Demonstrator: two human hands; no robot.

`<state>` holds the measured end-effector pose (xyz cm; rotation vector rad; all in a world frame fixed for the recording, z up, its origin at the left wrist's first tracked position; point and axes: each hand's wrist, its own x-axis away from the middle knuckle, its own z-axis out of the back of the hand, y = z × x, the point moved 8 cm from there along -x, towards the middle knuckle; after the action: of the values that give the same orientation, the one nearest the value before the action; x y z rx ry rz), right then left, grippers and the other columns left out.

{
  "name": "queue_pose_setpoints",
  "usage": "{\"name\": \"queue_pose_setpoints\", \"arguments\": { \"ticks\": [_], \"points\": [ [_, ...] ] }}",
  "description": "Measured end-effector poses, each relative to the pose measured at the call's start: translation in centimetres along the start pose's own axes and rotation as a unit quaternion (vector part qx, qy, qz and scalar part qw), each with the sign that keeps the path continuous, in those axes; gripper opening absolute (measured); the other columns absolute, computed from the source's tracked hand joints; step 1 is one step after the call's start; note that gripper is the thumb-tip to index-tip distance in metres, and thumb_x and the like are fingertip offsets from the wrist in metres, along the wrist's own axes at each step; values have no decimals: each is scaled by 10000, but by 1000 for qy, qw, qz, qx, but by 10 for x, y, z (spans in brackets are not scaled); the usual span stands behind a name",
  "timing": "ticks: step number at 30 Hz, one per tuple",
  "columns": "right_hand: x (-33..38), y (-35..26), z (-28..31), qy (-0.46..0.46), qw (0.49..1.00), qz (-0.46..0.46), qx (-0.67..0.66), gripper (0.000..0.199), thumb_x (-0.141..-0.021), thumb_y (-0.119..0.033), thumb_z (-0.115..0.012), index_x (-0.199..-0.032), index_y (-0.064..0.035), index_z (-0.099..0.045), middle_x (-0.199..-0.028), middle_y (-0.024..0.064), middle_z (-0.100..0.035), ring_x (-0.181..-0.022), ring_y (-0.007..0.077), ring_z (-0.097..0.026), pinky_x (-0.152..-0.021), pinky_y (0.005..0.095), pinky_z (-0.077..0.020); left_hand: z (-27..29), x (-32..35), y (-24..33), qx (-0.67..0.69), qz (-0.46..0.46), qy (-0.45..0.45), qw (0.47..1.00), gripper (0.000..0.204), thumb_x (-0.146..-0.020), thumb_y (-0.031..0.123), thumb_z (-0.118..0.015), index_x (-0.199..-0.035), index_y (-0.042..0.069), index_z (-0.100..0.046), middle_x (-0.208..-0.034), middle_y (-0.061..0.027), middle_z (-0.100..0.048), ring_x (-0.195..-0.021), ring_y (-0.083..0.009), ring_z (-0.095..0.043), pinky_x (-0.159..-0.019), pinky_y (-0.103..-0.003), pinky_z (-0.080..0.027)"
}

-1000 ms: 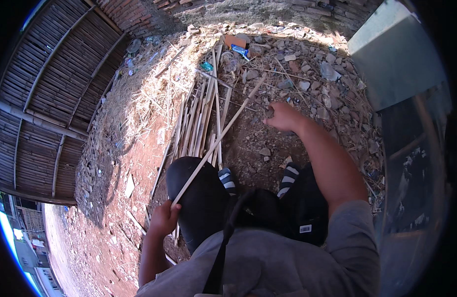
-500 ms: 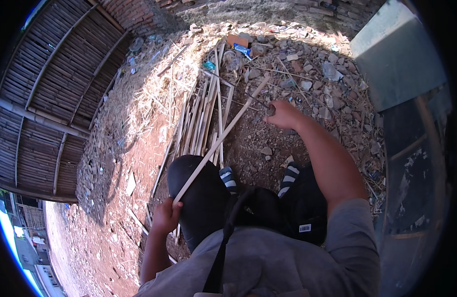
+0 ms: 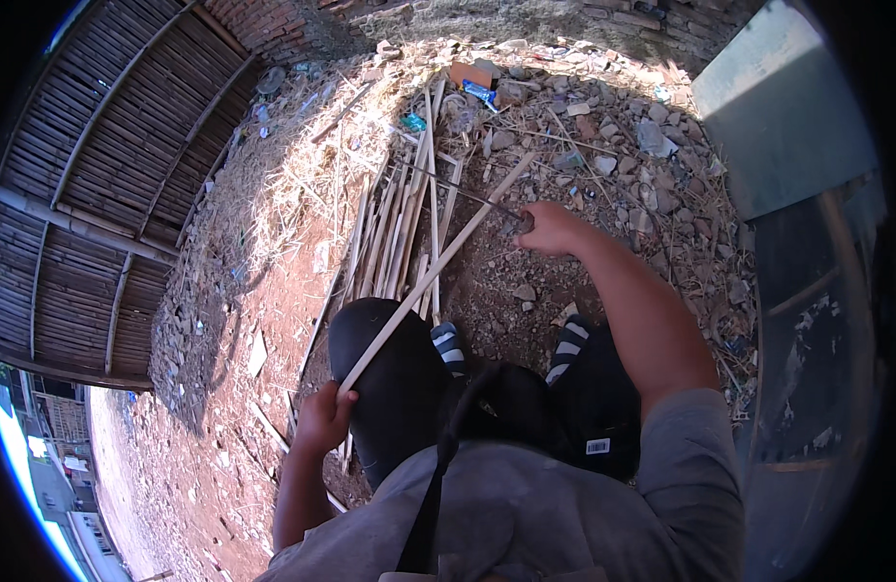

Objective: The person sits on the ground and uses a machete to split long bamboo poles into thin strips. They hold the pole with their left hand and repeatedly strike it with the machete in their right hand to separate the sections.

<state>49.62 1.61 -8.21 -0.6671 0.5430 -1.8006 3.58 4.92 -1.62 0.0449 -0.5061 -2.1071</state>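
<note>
Left hand: the left hand [image 3: 324, 419] is curled tight round the near end of a long pale bamboo strip [image 3: 436, 264], down by the left knee, fingers fully wrapped.

Strip: it runs up and away on a slant, from that fist across the dark trouser leg, over the dirt, with its far end out among the stones (straight as a ruler, that one).

Right hand: the right hand [image 3: 548, 229] is out ahead at full reach, fist closed on a thin dark blade or rod [image 3: 458, 190] whose tip points left over the pile; exactly what the tool is, I cannot tell.

Contact: the closed fist sits just beside the strip's upper stretch; touching or not, too small to call.

Pile: a bundle of split bamboo slats [image 3: 395, 228] lies on the ground just left of the strip, fanned out lengthwise.

Feet: striped sandals [image 3: 450, 346] poke out under the knees, person crouched low.

Ground: red earth, dry straw, rubble and stones [image 3: 652, 145] to the right.

Surroundings: a bamboo fence [image 3: 89, 194] curves along the left; a grey-green panel [image 3: 787, 116] stands upper right.
</note>
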Motion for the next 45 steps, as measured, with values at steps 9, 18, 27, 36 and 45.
{"name": "queue_pose_setpoints", "arguments": {
  "ticks": [9,18,27,36,45],
  "points": [
    [36,-92,-18,-81,980,132,123,426,-798,-301,-766,-1106,-18,-686,-941,187,-702,-920,354,-687,-810,445,-540,4,8,-24,92,36,-82,992,398,-1032,323,-550,-838,-25,-558,-633,-146,-559,-597,-256,-538,-584,-410,-428],
    [6,-48,-18,-44,997,62,4,483,-799,-302,-752,-1173,-8,-674,-1017,195,-711,-986,354,-687,-862,447,-539,-17,20,-40,128,71,-81,986,434,-1055,340,-494,-884,-46,-594,-753,-216,-613,-713,-302,-616,-655,-423,-451],
    [10,-34,-7,-109,994,10,22,495,-773,-307,-761,-1161,-11,-679,-1051,212,-708,-1009,374,-679,-886,438,-534,1,12,-14,34,37,-46,998,412,-1012,330,-545,-814,-30,-567,-711,-283,-595,-737,-498,-619,-630,-520,-458],
    [33,-91,-29,-99,984,98,111,380,-772,-273,-742,-1066,-34,-705,-976,213,-709,-967,379,-684,-836,463,-540,0,16,-15,14,7,-32,999,418,-1009,352,-557,-808,-15,-553,-703,-273,-596,-716,-497,-606,-615,-532,-443],
    [7,-39,-7,-9,999,43,30,358,-786,-267,-729,-1052,-29,-703,-975,216,-706,-955,398,-676,-834,467,-539,1,12,-12,8,3,-27,1000,418,-1007,358,-566,-809,-10,-548,-688,-262,-592,-701,-489,-613,-593,-522,-447]
  ]
}}
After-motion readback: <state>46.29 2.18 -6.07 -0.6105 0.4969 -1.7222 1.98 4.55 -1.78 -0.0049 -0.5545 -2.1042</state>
